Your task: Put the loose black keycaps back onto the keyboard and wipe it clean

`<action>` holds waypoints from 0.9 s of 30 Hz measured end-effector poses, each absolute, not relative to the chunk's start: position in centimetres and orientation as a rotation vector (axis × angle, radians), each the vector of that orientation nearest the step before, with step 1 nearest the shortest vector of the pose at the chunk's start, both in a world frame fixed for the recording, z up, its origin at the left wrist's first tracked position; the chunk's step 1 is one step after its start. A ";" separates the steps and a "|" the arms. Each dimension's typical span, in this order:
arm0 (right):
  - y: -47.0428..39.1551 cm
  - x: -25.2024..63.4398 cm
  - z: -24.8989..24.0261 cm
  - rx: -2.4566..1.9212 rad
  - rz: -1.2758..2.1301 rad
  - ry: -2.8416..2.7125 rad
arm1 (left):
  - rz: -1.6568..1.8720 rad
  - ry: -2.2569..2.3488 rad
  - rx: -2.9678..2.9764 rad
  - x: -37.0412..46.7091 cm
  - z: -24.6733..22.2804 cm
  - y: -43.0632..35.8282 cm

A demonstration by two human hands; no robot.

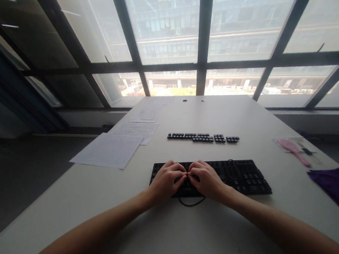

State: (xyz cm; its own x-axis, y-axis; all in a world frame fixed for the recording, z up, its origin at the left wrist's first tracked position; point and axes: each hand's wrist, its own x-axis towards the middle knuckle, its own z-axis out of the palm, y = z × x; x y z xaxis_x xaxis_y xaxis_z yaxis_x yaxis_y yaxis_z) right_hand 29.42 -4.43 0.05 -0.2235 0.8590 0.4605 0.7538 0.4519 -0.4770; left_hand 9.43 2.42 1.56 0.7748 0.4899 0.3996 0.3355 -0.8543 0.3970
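Note:
A black keyboard [245, 177] lies on the white table, its cable looping out below its near edge. Over its left half, my left hand [168, 177] and my right hand [205, 178] meet at the fingertips. The fingers of both hands are curled and pinched together. Whatever is between the fingertips, if anything, is too small and dark to make out. Beyond the keyboard, loose black keycaps [202, 138] stand in rows, split into several groups.
Paper sheets [106, 149] lie along the left side of the white table [216, 118]. At the right are a pink hairbrush [294, 151], a small dark item with a thin cord [307, 151] and a purple cloth [332, 186]. Large windows [165, 26] stand behind.

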 end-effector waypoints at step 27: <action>-4.6 29.1 -0.5 -1.405 0.080 -2.110 | 0.687 0.574 2.933 9.4 1.5 1.2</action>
